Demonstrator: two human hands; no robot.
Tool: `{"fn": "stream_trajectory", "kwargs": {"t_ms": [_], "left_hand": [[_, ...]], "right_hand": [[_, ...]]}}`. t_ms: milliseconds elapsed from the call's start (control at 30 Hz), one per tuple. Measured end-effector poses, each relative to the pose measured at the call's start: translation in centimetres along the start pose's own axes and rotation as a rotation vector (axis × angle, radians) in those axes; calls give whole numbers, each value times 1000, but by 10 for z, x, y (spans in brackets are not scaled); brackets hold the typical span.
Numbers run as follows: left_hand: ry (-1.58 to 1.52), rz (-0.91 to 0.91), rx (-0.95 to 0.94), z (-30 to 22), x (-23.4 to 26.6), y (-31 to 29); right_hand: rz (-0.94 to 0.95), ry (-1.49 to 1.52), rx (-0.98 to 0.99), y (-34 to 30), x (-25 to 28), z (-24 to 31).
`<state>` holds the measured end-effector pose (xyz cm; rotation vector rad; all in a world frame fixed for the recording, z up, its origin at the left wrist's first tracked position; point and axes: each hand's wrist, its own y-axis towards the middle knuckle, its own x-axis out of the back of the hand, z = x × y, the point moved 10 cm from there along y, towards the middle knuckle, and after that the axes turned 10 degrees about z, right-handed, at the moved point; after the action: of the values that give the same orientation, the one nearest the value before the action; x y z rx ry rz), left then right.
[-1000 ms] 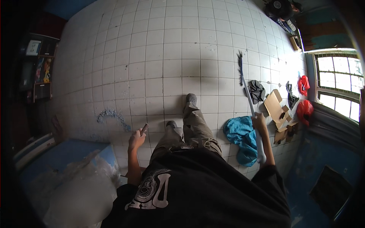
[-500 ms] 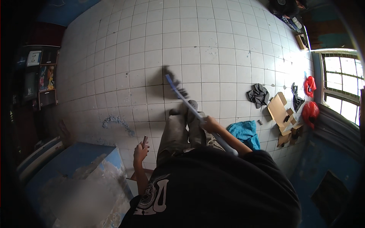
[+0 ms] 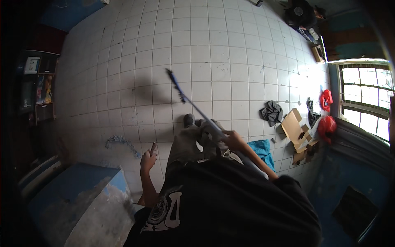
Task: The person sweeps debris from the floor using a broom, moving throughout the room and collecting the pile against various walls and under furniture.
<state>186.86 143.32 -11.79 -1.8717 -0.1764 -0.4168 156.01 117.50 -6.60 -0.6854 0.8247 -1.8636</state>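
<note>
My right hand is closed around the pale handle of a broom, which slants forward and left from my body. The broom's blue head, with dark bristles, appears lifted off the tiles, its shadow lying apart to the left. On the left side my left hand grips a slim brownish object that sticks up from the fingers; its kind is not clear. A curved line of grey-blue debris lies on the floor beyond that hand.
White floor tiles spread ahead. At right lie dark crumpled cloth, an opened cardboard box, a red plastic bag and teal cloth. A worn blue block-like surface stands near left; a cabinet lies farther left.
The broom head has risen from the floor and shifted left, separating from its shadow. My feet have changed position. My left hand still grips the slim object.
</note>
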Motion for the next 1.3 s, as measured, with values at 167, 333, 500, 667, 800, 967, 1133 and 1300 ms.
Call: {"fn": "stream_trajectory", "kwargs": {"t_ms": [167, 333, 500, 667, 800, 967, 1133, 1300], "left_hand": [[97, -36, -113, -59, 14, 30], [192, -27, -120, -109, 3, 36], [193, -53, -28, -159, -21, 20], [93, -10, 18, -200, -59, 8], [-87, 14, 93, -226, -73, -9], [83, -26, 214, -183, -89, -25], [-88, -14, 138, -230, -99, -18], [-175, -42, 73, -247, -96, -21]], "right_hand": [[-348, 91, -258, -71, 110, -66], [-704, 168, -319, -102, 246, -128], [-856, -160, -289, -55, 408, -206], [-668, -91, -427, 34, 514, -278], [-249, -759, -252, 91, 496, -276], [-144, -120, -48, 58, 366, -140], [146, 85, -131, 94, 255, -71], [152, -206, 209, 186, 160, -19]]}}
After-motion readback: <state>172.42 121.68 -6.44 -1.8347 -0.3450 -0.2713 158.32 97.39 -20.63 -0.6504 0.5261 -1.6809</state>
